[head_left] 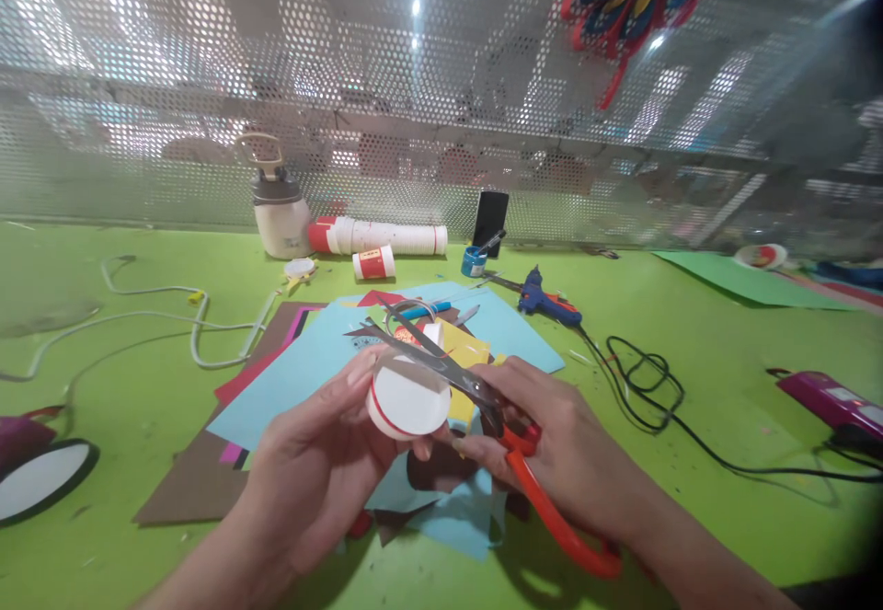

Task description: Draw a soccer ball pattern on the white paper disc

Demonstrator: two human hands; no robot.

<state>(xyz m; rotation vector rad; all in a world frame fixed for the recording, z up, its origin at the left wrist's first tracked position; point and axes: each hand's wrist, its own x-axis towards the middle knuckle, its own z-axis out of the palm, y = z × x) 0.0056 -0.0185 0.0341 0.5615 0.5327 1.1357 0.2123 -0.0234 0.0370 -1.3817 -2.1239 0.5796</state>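
My left hand (pixel 321 449) is closed around the side of a short white paper cup piece (pixel 412 398) with a red stripe near its rim. Its round white face is turned up toward me. In my right hand (pixel 552 431) is a pair of scissors (pixel 483 389) with red-orange handles. The blades are parted and lie across the top of the cup piece, pointing up and left. Beneath both hands are light blue paper sheets (pixel 276 403), yellow paper (pixel 469 345) and a brown sheet (pixel 183 486).
A hot glue gun (pixel 544 299) with a black cord lies right of the papers. Behind stand a white jug (pixel 282 219), stacked paper cups (pixel 390 236), a loose cup (pixel 373 263), a blue jar (pixel 474 262) and a phone (pixel 490 222). A purple power strip (pixel 828 398) lies at right.
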